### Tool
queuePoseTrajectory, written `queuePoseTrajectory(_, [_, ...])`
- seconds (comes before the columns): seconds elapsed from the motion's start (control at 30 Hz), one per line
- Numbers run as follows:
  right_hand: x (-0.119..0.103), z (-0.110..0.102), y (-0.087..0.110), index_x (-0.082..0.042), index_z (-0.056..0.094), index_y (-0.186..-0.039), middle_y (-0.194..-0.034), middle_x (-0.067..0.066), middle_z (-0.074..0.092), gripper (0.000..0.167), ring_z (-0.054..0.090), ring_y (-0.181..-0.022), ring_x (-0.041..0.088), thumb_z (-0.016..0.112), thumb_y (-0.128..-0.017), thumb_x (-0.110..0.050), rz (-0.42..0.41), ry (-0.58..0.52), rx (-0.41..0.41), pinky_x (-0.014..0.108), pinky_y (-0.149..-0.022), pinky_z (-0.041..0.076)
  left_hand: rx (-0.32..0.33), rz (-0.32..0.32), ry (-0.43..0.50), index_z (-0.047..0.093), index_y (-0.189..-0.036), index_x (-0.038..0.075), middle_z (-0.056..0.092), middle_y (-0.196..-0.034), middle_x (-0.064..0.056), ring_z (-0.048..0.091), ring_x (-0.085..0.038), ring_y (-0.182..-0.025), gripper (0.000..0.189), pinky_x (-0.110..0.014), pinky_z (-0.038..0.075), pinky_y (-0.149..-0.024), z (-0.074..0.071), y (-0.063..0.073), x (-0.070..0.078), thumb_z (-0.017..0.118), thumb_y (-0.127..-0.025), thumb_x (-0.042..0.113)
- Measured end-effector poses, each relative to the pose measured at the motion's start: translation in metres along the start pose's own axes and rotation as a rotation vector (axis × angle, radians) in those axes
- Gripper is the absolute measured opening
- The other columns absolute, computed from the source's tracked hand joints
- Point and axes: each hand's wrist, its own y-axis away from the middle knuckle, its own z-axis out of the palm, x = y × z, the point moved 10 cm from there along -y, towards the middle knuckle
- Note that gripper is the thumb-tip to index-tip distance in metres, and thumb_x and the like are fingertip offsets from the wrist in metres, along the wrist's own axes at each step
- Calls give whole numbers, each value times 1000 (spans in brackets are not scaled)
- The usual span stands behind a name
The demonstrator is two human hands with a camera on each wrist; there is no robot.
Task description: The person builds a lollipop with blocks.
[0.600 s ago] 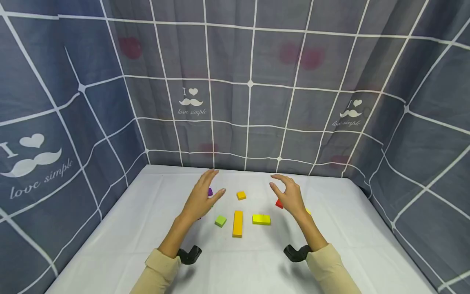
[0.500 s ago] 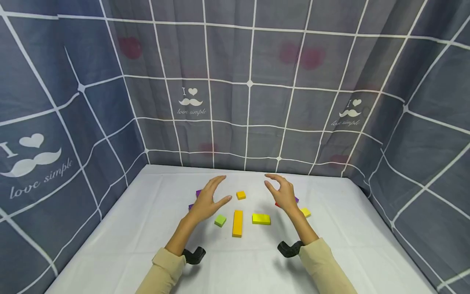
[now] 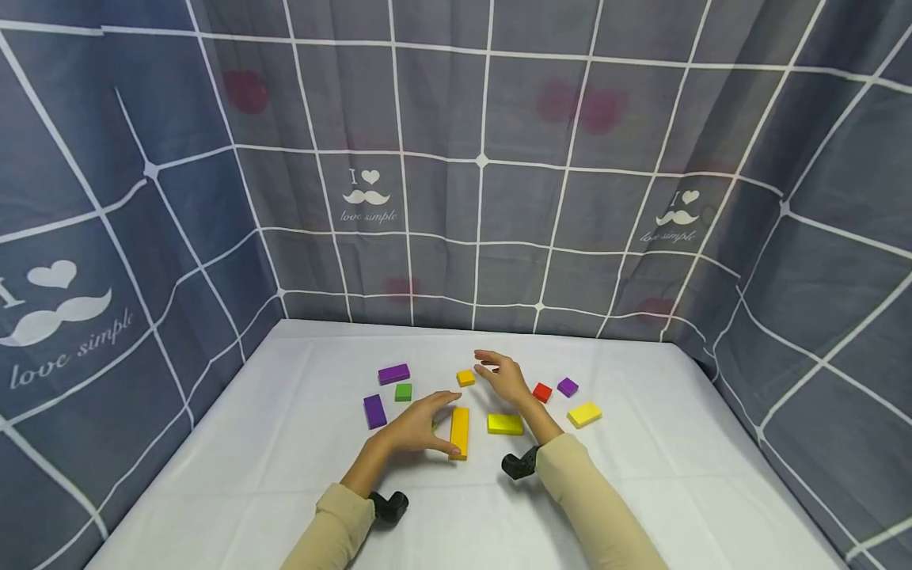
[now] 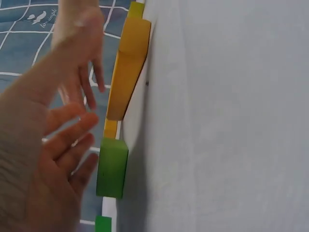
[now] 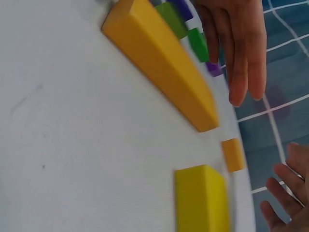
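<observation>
L hand (image 3: 415, 428) is hovering by the long orange block (image 3: 461, 430), thumb & fingers spread, prob. to suit its length; contact unclear. R hand (image 3: 507, 381) is hanging near the small orange block (image 3: 465, 378), fingers loosely parted, holding nothing. Both blocks are lying apart on the worktop (image 3: 442, 518), prob. for finger room.

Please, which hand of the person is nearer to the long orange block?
The left hand. It is close at the left side of the long orange block; the right hand is farther, beyond the block and to its right.
</observation>
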Motion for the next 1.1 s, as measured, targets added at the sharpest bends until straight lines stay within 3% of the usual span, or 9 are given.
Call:
queuePoseTrajectory(0.17, [14,23,3,-3,49,-132,-129,12,54,42,50,-116,29,56,-93,-17,88,17,-152,44,-96,42,-42,11,-60,41,-138,6,40,-141,-10,38,-26,-128,99,-43,31,-106,8,-1,-3,80,-61,52])
queuePoseTrajectory(0.33, [21,29,7,-5,53,-130,-126,13,55,41,51,-116,29,59,-91,-16,121,87,-198,44,-98,41,-87,6,-106,41,-138,6,40,-141,-9,38,-24,-128,98,-40,31,-106,16,-3,-4,79,-61,55])
queuePoseTrajectory(0.53, [17,26,6,-3,61,-120,-116,13,62,32,58,-105,26,62,-88,-8,56,120,-143,40,-90,48,-91,-9,-114,44,-137,6,43,-138,-7,41,-23,-125,94,-39,33,-105,15,-3,0,80,-63,50])
queuePoseTrajectory(0.83, [19,25,6,-5,68,-107,-102,7,68,27,62,-90,20,70,-82,-13,40,138,-24,35,-82,52,-37,20,-103,44,-137,3,43,-137,-10,41,-23,-125,95,-40,34,-104,9,1,11,80,-63,51])
queuePoseTrajectory(1.1, [14,25,9,-3,68,-108,-101,9,68,30,62,-87,19,71,-82,-18,32,166,9,34,-77,53,58,37,-80,44,-135,0,45,-135,-10,43,-24,-123,95,-40,38,-101,-2,25,33,79,-63,51])
